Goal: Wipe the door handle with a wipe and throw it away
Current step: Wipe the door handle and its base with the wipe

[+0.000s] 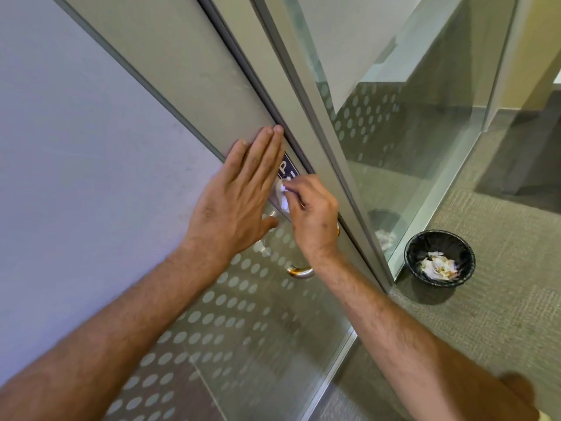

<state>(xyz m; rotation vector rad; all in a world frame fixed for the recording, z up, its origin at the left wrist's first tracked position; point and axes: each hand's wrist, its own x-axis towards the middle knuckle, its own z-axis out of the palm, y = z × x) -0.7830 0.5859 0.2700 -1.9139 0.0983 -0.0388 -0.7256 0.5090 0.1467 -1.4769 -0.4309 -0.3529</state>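
A glass door with frosted dots carries a metal bar handle (299, 271); only its curved lower end shows below my hands. My left hand (239, 196) lies flat against the door, fingers straight and together, holding nothing. My right hand (312, 214) pinches a crumpled white wipe (282, 194) and presses it onto the upper part of the handle, just under a blue push sign (288, 167). The rest of the handle is hidden behind both hands.
A small round bin (440, 258) with a black liner stands on the carpet to the right of the door frame, with crumpled white paper inside. A glass wall panel (425, 132) runs beside it. A plain wall is on the left.
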